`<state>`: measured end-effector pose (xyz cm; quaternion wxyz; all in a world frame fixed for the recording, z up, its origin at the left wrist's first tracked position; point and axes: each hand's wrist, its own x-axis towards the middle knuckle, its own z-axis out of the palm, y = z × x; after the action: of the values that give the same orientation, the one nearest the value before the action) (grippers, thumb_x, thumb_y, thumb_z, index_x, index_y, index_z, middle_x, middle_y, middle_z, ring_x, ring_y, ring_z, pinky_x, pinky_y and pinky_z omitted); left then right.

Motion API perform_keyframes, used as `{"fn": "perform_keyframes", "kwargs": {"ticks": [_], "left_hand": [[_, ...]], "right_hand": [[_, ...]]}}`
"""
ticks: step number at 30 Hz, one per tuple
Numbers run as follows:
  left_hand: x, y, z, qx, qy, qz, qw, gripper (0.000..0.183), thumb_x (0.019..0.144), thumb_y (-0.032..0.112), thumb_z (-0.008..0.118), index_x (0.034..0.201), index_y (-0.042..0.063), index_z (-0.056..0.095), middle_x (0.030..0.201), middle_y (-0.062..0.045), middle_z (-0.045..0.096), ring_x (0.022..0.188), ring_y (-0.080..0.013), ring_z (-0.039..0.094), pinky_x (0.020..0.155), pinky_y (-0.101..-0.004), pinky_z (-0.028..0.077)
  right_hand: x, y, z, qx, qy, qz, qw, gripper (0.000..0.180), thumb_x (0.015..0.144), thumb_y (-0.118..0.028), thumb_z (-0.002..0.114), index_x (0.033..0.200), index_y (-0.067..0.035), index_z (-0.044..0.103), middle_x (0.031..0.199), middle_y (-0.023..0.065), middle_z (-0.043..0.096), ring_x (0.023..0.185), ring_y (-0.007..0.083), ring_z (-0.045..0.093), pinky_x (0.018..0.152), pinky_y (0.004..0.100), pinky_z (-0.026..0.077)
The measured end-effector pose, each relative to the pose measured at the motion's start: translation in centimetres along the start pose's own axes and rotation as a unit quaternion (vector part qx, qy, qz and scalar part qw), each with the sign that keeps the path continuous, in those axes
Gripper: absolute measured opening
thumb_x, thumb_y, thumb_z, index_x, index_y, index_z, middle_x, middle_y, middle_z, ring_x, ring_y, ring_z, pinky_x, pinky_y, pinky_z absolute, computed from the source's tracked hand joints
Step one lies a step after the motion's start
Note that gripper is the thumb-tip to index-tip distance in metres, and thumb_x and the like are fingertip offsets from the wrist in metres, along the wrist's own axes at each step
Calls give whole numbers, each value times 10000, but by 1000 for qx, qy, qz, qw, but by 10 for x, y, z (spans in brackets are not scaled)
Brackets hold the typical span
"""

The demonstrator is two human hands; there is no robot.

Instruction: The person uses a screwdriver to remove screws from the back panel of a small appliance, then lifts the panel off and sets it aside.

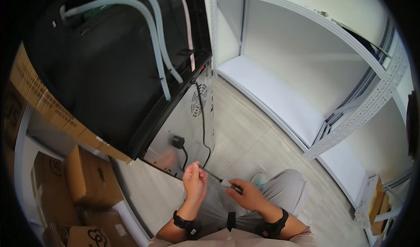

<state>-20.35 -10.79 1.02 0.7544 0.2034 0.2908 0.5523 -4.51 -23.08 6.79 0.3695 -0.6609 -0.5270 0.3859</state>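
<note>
In my right hand (pixel 248 194) is the handle of a screwdriver (pixel 225 182), its thin shaft slanting up to the left. My left hand (pixel 195 182) pinches the far end of that shaft; whether a small part sits between the fingertips is hidden. Just beyond the hands stands a large appliance with a black casing (pixel 108 60) and a shiny metal panel (pixel 160 150). A round slotted vent (pixel 199 101) is cut in the panel. A black plug (pixel 178 142) is on the panel, and a black power cord (pixel 203 125) hangs down it.
Two translucent hoses (pixel 152 27) and a pinkish braided hose (pixel 188 24) lie over the black casing. Cardboard boxes (pixel 93 178) fill a shelf at left. White metal shelving (pixel 272 102) stands at right, with an open carton (pixel 369 201) low down. Pale floor (pixel 242 132) lies between.
</note>
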Motion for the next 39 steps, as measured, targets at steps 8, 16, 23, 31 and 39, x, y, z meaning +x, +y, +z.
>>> {"fn": "perform_keyframes", "kwargs": {"ticks": [8, 16, 23, 31, 39], "left_hand": [[-15, -5, -28, -9, 116, -66, 991, 183, 1019, 192, 576, 1147, 63, 564, 757, 33, 520, 655, -63, 458, 611, -241, 392], [-20, 2, -55, -31, 160, -67, 984, 175, 1012, 197, 588, 1132, 71, 569, 751, 30, 514, 661, -90, 448, 616, -256, 383], [-18, 4, -69, -37, 190, -64, 979, 173, 1002, 193, 600, 1116, 64, 575, 744, 26, 508, 650, -92, 438, 604, -253, 366], [-16, 10, -74, -28, 194, -67, 978, 145, 1002, 206, 603, 1083, 86, 596, 735, 37, 512, 645, -89, 441, 597, -256, 362], [-15, 9, -69, -53, 212, -71, 973, 203, 1002, 216, 611, 1137, 68, 581, 739, 33, 507, 633, -82, 429, 592, -249, 373]], "right_hand": [[9, 15, 17, -86, -49, -21, 995, 403, 872, -276, 696, 1182, -27, 631, 1017, 187, 697, 929, 377, 666, 779, 432, 526], [19, 36, 40, -102, -102, -39, 989, 414, 901, -290, 673, 1225, -40, 606, 1053, 177, 680, 937, 391, 648, 787, 452, 515], [25, 50, 54, -122, -121, -21, 985, 431, 912, -328, 656, 1249, -61, 617, 1060, 163, 675, 985, 370, 640, 819, 435, 510], [31, 49, 59, -87, -106, -38, 990, 408, 906, -319, 664, 1219, -57, 639, 1029, 167, 682, 959, 379, 642, 812, 443, 509], [35, 43, 57, -91, -90, -48, 991, 392, 882, -291, 678, 1184, -42, 656, 1027, 181, 687, 926, 387, 649, 776, 455, 513]]}}
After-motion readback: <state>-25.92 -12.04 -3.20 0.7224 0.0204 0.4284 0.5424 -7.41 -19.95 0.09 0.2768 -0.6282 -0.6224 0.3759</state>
